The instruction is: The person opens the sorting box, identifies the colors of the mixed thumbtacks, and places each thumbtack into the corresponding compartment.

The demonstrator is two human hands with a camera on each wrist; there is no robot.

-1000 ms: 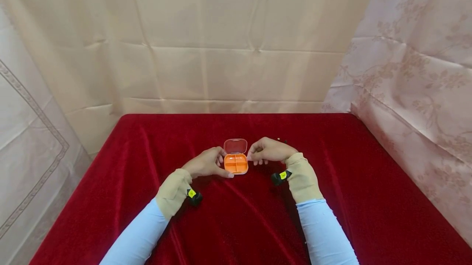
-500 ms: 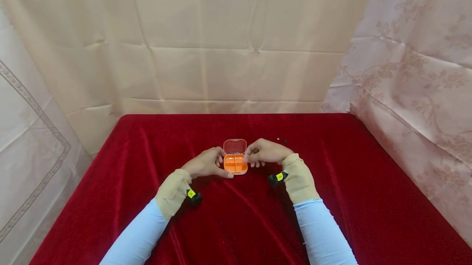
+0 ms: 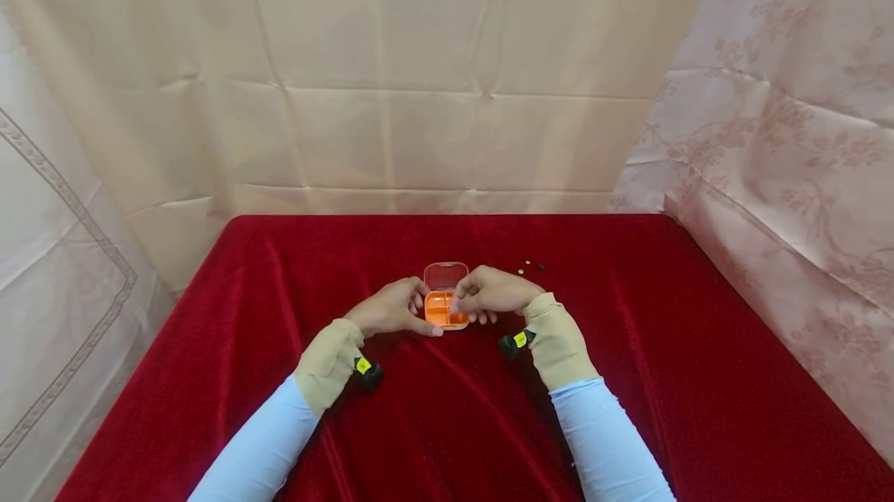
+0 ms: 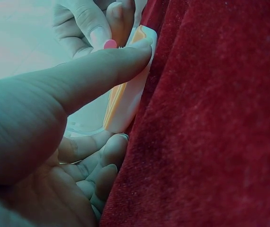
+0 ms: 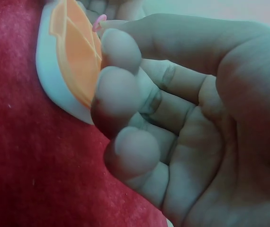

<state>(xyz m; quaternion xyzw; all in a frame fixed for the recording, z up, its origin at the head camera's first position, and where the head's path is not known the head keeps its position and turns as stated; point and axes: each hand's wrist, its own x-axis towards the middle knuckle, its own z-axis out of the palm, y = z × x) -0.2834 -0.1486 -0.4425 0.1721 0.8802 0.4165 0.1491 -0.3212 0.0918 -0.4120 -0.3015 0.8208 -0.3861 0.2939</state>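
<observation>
A small orange pill box with four compartments and a clear lid raised at the back lies mid-table. My left hand grips its left side, thumb along the front edge and fingers behind. Over the right-hand compartments, my right hand pinches a small round pink pill between thumb and index finger. That pink pill shows just beyond the left thumb in the left wrist view. Part of the box's right side is hidden by the right hand in the head view.
Two pale small pieces and a dark small piece lie on the red velvet cloth behind the right wrist. Beige curtain hangs behind the table, and patterned fabric hangs on the right.
My right hand has moved left and slightly down, from beside the box to over its right compartments. A second pale piece has come into sight behind it. The left hand stays put.
</observation>
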